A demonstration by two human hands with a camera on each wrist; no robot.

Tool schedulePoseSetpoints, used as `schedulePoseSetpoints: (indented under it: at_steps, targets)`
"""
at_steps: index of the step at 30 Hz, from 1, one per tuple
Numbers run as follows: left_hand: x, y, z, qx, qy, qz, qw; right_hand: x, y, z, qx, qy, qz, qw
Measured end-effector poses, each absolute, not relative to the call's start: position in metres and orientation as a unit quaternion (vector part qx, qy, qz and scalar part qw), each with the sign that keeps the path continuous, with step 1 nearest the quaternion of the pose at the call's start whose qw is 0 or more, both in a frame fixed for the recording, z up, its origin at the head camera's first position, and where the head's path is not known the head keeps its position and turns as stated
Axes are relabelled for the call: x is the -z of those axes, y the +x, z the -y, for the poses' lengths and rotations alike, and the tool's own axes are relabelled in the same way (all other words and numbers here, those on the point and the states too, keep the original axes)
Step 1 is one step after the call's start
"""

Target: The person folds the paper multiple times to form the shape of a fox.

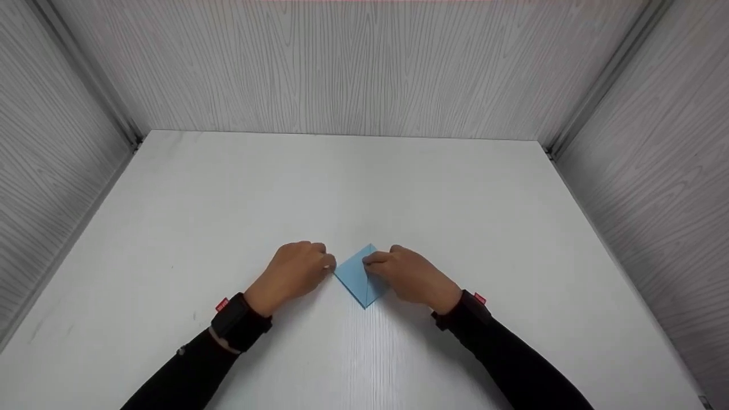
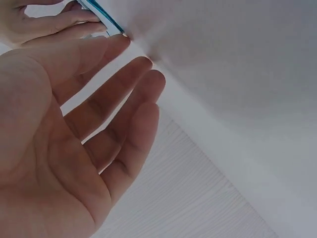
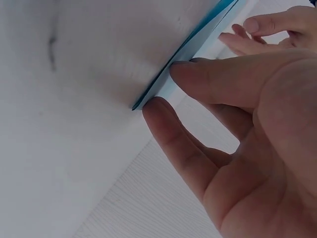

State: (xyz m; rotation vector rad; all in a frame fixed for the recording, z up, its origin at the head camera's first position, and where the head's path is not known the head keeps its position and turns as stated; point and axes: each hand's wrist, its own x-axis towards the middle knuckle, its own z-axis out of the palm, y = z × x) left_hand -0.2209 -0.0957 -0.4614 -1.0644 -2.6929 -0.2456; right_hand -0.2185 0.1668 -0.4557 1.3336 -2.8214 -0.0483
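A folded sheet of light blue paper lies on the white table as a small diamond with a crease down its middle. My right hand covers much of its right half. Thumb and fingertip of that hand meet at the crease and pinch the paper there. In the right wrist view, the paper's layered edge runs past the right thumb, and another fingertip touches near its end. At the paper's left corner, the fingertips of my left hand are very close to it or touching. Its fingers are loosely bent.
The white tabletop extends around the paper on all sides. Pale wood-grain panels stand at the back, left and right. Black bands with red tags sit on both wrists.
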Motion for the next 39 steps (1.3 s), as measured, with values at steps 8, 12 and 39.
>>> schedulePoseSetpoints:
  at_steps: [8,12,39]
  targets:
    - [0.456,-0.237,0.065,0.143,-0.286,0.947,0.026,0.454,-0.22,-0.168,0.033,0.442,0.897,0.013]
    - [0.451,-0.246,0.057,0.154,-0.241,0.958,-0.029,0.454,-0.222,-0.168,0.031,0.452,0.891,0.021]
    - [0.404,-0.251,0.064,0.284,-0.264,0.918,-0.078,0.395,-0.261,-0.19,-0.306,0.298,0.903,0.036]
